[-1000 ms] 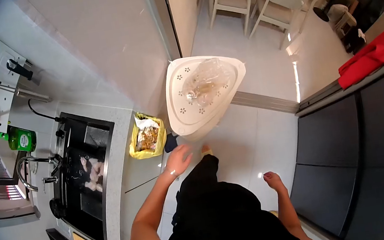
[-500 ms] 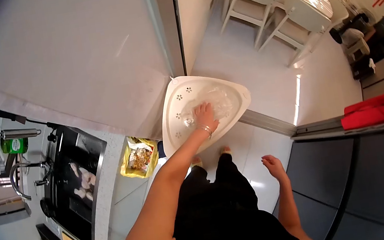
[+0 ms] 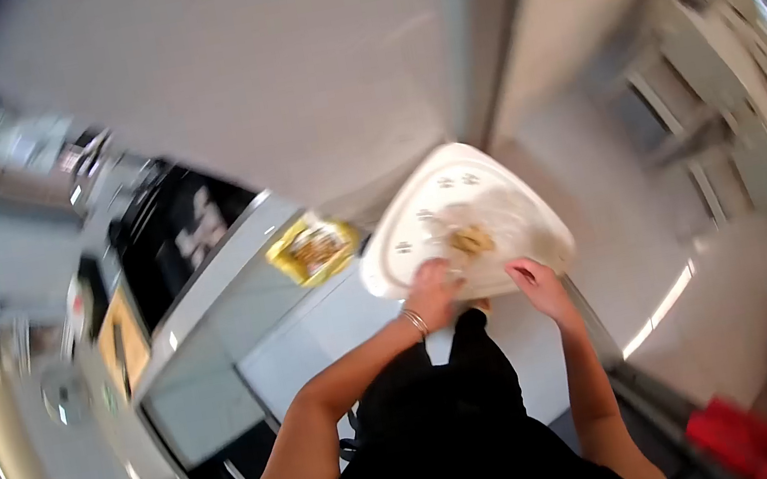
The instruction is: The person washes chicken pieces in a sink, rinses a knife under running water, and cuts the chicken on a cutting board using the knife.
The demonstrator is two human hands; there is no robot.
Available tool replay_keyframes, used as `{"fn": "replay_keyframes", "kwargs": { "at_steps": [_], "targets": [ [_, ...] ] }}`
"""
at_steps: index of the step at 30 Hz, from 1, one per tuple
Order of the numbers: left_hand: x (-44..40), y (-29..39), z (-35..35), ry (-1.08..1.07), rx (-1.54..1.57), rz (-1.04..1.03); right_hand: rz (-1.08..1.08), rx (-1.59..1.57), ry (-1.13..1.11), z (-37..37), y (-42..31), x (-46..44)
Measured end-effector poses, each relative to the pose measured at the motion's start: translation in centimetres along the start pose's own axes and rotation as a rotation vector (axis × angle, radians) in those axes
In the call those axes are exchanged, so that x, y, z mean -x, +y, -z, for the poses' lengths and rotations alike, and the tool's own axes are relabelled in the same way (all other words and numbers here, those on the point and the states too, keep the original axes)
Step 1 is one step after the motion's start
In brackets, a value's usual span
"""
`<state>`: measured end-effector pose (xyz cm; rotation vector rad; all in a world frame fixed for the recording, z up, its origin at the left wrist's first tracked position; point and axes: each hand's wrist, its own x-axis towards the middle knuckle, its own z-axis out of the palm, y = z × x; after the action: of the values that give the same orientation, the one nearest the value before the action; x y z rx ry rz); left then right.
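Note:
A white, rounded-triangular rack shelf (image 3: 396, 272) with flower-shaped holes stands in front of me. On it lies a clear plastic bag (image 3: 511, 210) with yellowish-brown lumps (image 3: 472, 241) in or on it; blur hides what they are. My left hand (image 3: 433, 294), with a bracelet at the wrist, is over the shelf's near left edge, its fingers smeared by motion. Close to the near right edge is my right hand (image 3: 537, 285), fingers curled together; whether something is between them is hidden.
Left of the shelf sits a yellow-lined bin (image 3: 313, 251) with scraps inside. Further left are a black sink (image 3: 164, 251) with pale pieces in it and a cutting board (image 3: 123, 344) with a knife. Chairs and a dining table (image 3: 731, 70) stand at right, a red cloth (image 3: 745, 439) lower right.
My left hand has drawn back from the plastic bag to the shelf's near edge, and yellowish lumps now show. My right hand has come up to the shelf. The view has turned.

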<state>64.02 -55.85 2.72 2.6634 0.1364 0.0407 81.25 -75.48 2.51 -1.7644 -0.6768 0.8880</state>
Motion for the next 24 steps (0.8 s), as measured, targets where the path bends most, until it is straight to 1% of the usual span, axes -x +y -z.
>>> {"fn": "replay_keyframes", "kwargs": {
  "at_steps": [3, 7, 10, 12, 15, 17, 18, 19, 20, 21, 23, 24],
  "targets": [
    [4.7, 1.9, 2.7, 0.110, 0.027, 0.133, 0.012, -0.074, -0.236, -2.5, -3.2, -2.0],
    [12.9, 0.8, 3.2, 0.166, 0.110, 0.510, 0.056, -0.062, -0.504, -8.5, -5.8, -4.1],
    [20.0, -0.8, 2.7, 0.351, 0.160, 0.710, 0.085, 0.014, -0.683, -14.1, -7.2, -5.5],
    [24.9, -1.7, 2.2, 0.461, 0.176, 0.836, 0.108, 0.012, -0.761, -18.4, -9.1, -5.5],
    [31.9, -2.7, 2.0, 0.586, 0.314, 0.975, 0.129, -0.022, -0.871, -26.0, -10.0, -6.4],
    [37.4, -3.2, 2.1, 0.583, 0.366, 1.005, 0.139, -0.030, -0.937, -31.0, -10.2, -6.6],
    [39.8, -3.3, 1.9, 0.585, 0.404, 1.014, 0.159, 0.013, -0.984, -33.7, -12.3, -6.4],
    [42.2, -3.3, 2.1, 0.622, 0.413, 1.101, 0.172, 0.038, -1.041, -36.4, -13.7, -6.6],
    [45.3, -4.0, -0.2, 0.679, 0.359, 1.119, 0.184, 0.058, -1.096, -39.2, -14.7, -6.9],
    [47.9, -3.7, -0.4, 0.702, 0.354, 1.176, 0.196, 0.071, -1.148, -41.6, -16.1, -7.4],
    [52.0, -3.3, -0.3, 0.739, 0.371, 1.289, 0.266, 0.238, -1.137, -45.6, -19.2, -8.2],
    [53.7, -3.2, -0.4, 0.751, 0.398, 1.345, 0.291, 0.218, -1.131, -47.2, -21.0, -8.3]
  ]
}}
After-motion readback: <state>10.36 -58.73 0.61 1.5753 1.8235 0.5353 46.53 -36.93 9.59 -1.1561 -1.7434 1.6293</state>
